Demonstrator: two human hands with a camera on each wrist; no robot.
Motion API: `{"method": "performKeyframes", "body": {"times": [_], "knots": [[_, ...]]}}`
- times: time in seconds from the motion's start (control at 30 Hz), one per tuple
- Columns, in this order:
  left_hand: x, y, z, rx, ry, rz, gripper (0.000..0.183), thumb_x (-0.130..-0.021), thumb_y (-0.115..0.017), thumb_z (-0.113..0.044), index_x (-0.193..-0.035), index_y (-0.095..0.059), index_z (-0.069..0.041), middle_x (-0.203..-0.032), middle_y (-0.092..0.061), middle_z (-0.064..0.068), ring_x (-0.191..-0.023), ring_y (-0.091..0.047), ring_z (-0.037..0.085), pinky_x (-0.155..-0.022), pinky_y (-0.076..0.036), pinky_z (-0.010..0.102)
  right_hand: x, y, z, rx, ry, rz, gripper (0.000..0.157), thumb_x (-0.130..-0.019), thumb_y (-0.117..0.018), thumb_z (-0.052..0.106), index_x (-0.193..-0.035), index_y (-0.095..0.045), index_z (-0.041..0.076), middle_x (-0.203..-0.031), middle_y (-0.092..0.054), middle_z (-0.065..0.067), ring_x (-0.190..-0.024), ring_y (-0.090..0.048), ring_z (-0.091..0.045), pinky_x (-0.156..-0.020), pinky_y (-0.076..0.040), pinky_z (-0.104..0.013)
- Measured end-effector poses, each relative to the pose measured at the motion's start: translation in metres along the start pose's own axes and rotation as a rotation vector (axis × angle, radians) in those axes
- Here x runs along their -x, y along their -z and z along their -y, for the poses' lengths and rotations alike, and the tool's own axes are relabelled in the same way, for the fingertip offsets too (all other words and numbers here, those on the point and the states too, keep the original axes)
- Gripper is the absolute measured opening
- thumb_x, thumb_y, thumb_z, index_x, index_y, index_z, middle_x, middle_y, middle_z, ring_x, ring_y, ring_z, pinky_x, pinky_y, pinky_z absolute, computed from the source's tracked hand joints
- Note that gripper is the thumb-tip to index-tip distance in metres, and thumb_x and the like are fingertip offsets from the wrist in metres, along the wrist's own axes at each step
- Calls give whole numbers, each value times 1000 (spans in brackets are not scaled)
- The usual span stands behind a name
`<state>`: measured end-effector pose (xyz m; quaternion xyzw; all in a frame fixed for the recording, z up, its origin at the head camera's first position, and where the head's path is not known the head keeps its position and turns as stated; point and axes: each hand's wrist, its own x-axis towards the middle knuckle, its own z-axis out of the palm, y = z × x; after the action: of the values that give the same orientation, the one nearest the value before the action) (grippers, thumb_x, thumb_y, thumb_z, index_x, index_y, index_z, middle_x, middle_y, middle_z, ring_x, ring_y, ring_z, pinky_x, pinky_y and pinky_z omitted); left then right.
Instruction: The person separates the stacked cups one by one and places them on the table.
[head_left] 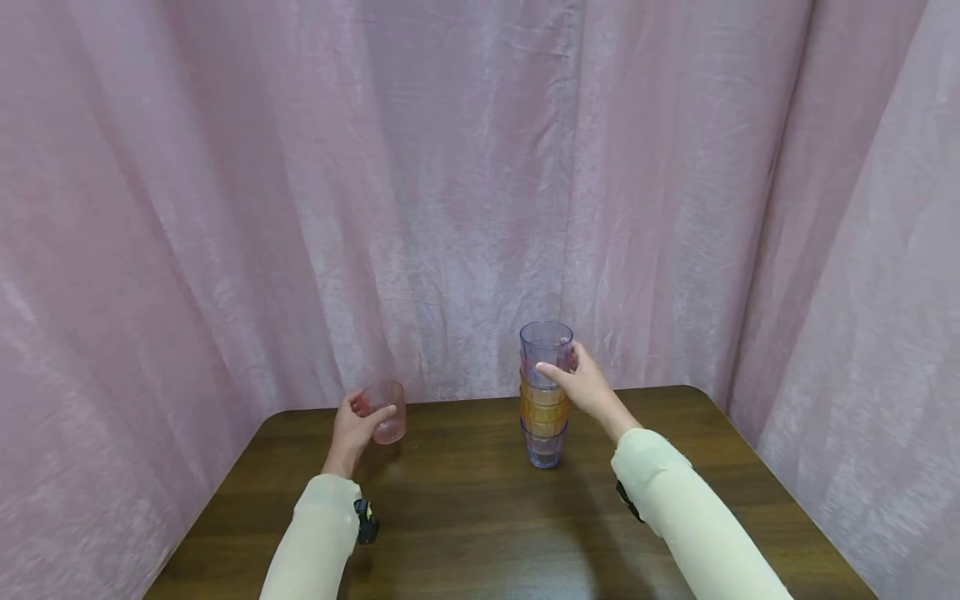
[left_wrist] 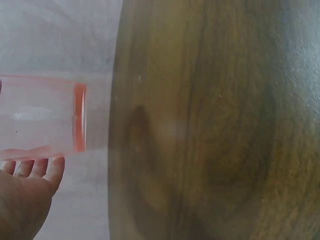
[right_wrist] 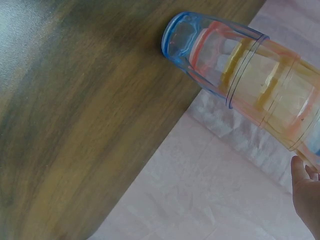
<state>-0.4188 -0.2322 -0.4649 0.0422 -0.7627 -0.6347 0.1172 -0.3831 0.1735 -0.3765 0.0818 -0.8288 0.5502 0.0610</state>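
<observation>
On the left, my left hand [head_left: 351, 433] grips a clear pink tumbler [head_left: 392, 417], thumb on the near side. The left wrist view shows that pink tumbler [left_wrist: 40, 117] above the tabletop, its darker pink base facing the wood. My right hand [head_left: 590, 390] is curled round the upper part of a tall stack of nested clear tumblers [head_left: 543, 408]. A blue tumbler [head_left: 546, 333] tops the stack, with pink and yellow ones below. Its lowest, a blue tumbler [right_wrist: 180, 40] with a pink one inside, stands upright on the table. In the right wrist view most of the right hand [right_wrist: 306, 195] is cut off.
The brown wood-grain table [head_left: 450, 517] has rounded far corners. Pink velvety curtains [head_left: 465, 208] hang right behind its far edge and along both sides. Dark straps, one being a left wrist strap [head_left: 366, 522], sit on the pale sleeves [head_left: 318, 525].
</observation>
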Motion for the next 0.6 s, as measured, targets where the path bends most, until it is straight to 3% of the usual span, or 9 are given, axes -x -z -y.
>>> {"method": "performKeyframes", "body": {"times": [0.33,0.6], "knots": [[0,4,17,4,26,-13,86,-84,-81,-16,-147,-26,6,-146,-33,27,-134,-34,40,-112,-31,50,-2,-1,-1,-3,-6,-5,98,-86,-70,56,-156,-21,9,-154,-35,-21,-141,-32,-42,-112,-30,-56],[-3,-6,25,-17,11,-14,84,-83,-81,-16,-144,-28,8,-143,-37,28,-132,-36,40,-112,-30,50,-2,-1,-3,3,-13,-11,97,-87,-70,56,-156,-21,9,-155,-33,-21,-141,-32,-42,-112,-30,-56]]}}
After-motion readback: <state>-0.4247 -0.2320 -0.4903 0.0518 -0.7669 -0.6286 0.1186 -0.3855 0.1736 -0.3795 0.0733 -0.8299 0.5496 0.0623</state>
